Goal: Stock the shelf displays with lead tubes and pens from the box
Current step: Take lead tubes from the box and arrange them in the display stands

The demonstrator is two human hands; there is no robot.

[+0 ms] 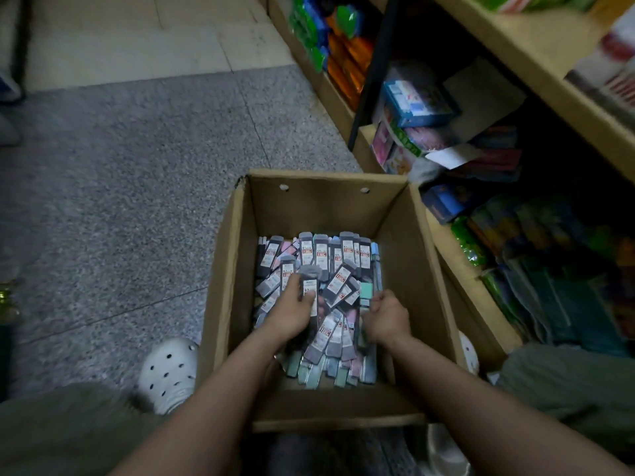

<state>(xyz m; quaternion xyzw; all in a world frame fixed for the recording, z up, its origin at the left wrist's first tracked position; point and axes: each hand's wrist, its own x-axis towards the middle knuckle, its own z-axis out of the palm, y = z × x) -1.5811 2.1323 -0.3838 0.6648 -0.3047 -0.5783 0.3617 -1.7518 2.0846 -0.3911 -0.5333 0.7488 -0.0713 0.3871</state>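
Observation:
An open cardboard box stands on the floor between my feet, filled with several lead tubes in grey card sleeves with white and red labels. Both my hands are down inside it. My left hand grips one grey lead tube pack, thumb across its label. My right hand has its fingers curled into the pile at the right side, around tubes there. Pastel tube ends show at the near side of the pile.
Wooden shelves run along the right, packed with coloured stationery packs and small boxes. Speckled grey floor lies to the left and beyond. My white perforated shoe sits beside the box's left wall.

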